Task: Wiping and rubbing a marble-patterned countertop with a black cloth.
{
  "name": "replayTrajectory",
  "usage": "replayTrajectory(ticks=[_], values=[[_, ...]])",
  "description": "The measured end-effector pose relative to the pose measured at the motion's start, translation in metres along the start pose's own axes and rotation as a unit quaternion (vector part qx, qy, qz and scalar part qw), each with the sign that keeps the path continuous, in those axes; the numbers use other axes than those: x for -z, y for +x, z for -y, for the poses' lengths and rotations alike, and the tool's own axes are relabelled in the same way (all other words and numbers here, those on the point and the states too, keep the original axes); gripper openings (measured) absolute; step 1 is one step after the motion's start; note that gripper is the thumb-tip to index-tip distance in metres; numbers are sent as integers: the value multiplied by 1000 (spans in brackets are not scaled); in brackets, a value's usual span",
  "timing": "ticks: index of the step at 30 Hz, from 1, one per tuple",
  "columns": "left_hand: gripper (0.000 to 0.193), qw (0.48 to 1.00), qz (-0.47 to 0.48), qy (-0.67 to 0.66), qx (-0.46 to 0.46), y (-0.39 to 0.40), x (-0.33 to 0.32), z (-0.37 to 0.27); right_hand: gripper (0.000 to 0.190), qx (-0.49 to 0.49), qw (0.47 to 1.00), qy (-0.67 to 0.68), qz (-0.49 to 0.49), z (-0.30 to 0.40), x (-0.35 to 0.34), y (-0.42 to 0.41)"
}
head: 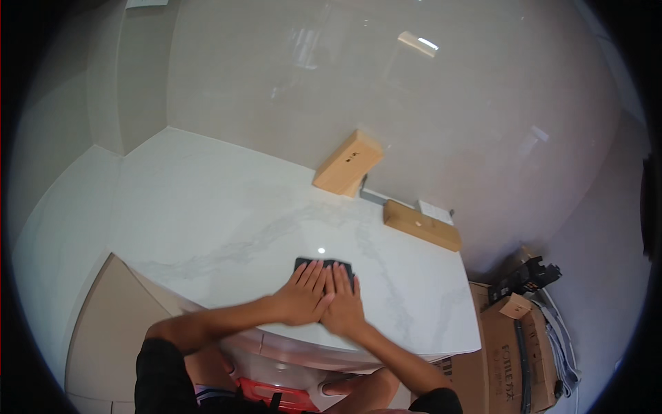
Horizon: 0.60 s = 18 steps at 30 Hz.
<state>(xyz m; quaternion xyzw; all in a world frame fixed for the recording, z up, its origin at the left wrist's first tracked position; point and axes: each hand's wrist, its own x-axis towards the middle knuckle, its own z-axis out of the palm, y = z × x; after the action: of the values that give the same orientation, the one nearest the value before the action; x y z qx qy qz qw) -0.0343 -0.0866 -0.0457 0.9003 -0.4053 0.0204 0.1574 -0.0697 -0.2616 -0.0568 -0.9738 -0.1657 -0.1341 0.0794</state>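
Note:
My left hand (304, 292) and my right hand (343, 305) lie side by side, palms down, on a small dark flat item (301, 262). It may be a folded cloth; most of it is hidden under my hands. The fingers of both hands are stretched forward over it, and my thumbs meet or overlap in the middle. Under the item is a white, grey-veined stone-look countertop (248, 222), near its front edge.
Against the glossy wall stands a light wooden block (349, 163). Right of it lies a long brown box (421, 226), with a white item (435, 211) behind. Past the counter's right end are cardboard cartons (509, 357) and a black box (522, 279). A red plastic stool (279, 396) is below.

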Motion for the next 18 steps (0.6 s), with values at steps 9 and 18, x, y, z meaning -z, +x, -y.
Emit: replayTrajectory(ticks=[9, 18], values=[[72, 994, 87, -2, 58, 115, 18, 121, 76, -104, 993, -22, 60, -23, -23, 147], [70, 992, 39, -34, 117, 139, 22, 135, 71, -125, 989, -41, 71, -37, -31, 181]])
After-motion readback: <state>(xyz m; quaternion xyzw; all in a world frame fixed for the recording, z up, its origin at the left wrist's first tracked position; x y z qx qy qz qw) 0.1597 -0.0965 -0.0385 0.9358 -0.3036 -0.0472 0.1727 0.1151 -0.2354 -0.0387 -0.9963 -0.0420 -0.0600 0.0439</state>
